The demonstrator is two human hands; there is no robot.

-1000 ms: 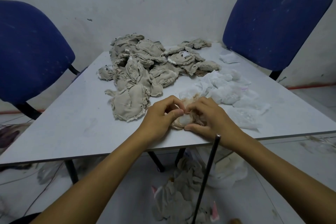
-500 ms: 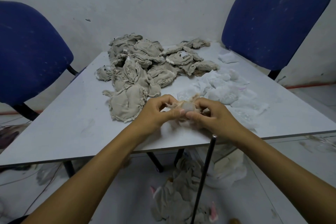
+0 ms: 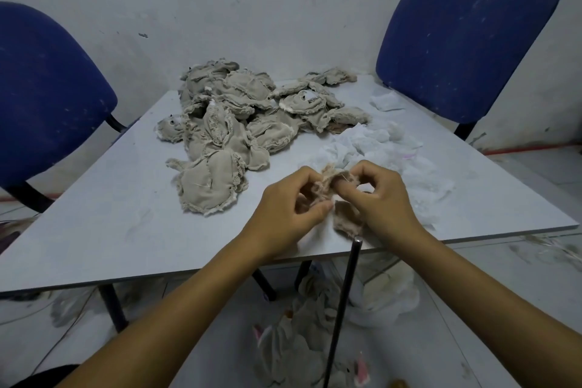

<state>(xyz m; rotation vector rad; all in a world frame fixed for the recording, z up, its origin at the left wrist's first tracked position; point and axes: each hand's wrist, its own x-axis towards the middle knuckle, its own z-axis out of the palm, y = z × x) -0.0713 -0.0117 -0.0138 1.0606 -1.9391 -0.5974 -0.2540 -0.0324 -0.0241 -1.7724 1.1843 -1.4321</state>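
While both hands work at the near edge of the counter (image 3: 110,230), just right of frame centre, they share one thing: a small tan fabric piece (image 3: 330,178) with frayed edges. Left hand (image 3: 288,203): fingers curled, thumb and forefinger pinching the left side of the piece. Right hand (image 3: 385,198): fingers curled too, pinching the right side, forefinger tip tucked into the cloth. Upper part of the piece is bunched between the two hands, raised off the counter. Lower part hangs under my right hand toward the counter edge; cannot tell whether it touches the surface.

Centre of frame, beyond my hands: pile of grey-beige sewn pieces (image 3: 239,116), flat, ragged seams, loosely stacked, reaching the far edge of the counter. Nearest one lies left of my left hand, apart from it. Right of centre: heap of white cloth (image 3: 378,148), running behind my right hand toward the right counter edge. One separate white scrap (image 3: 385,101) sits near the far right corner.

Left blue chair (image 3: 41,98) at the left edge of frame, right blue chair (image 3: 466,41) at upper right, both against the pale wall. Thin black rod (image 3: 341,309) rises from the bottom of the frame, top end just below my right hand at the counter edge. Floor under the counter, bottom centre: more grey fabric (image 3: 296,353).
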